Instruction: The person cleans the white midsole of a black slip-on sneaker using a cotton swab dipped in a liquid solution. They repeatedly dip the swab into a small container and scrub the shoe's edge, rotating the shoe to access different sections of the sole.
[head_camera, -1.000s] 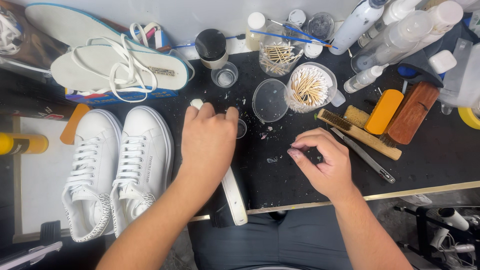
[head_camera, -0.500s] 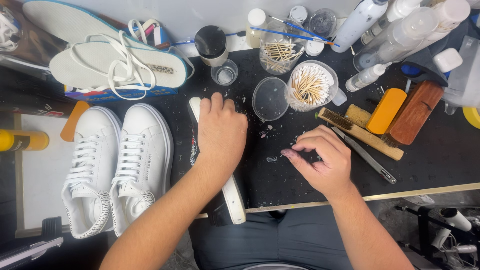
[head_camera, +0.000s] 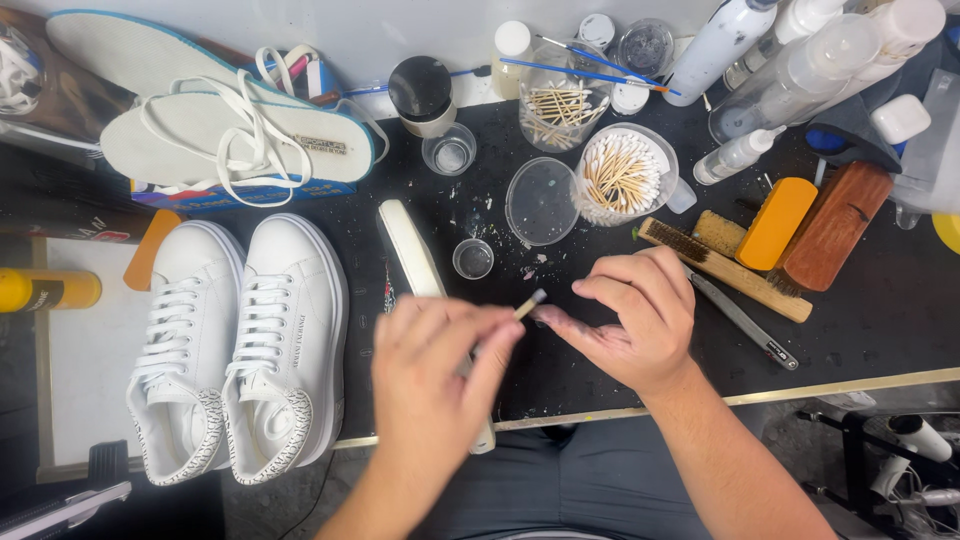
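My left hand (head_camera: 440, 375) and my right hand (head_camera: 635, 320) meet over the black mat (head_camera: 880, 320) near the table's front edge. Between their fingertips is a thin stick with a pale tip (head_camera: 535, 299), like a cotton swab. The left thumb and forefinger pinch its lower end, and the right thumb and fingers close on it just under the tip. A long white brush-like piece (head_camera: 408, 250) lies on the mat, partly under my left hand. A pair of white sneakers (head_camera: 240, 340) stands to the left.
Behind the hands are a cup of cotton swabs (head_camera: 620, 175), a jar of wooden sticks (head_camera: 555, 105), a clear lid (head_camera: 540, 200) and a small glass cup (head_camera: 472, 258). Brushes (head_camera: 720, 265) and a metal tool (head_camera: 745, 320) lie right, bottles (head_camera: 790, 70) back right, insoles with laces (head_camera: 200, 130) back left.
My left hand has come off the white piece and drawn back toward me. Both hands have come together and now pinch the thin stick.
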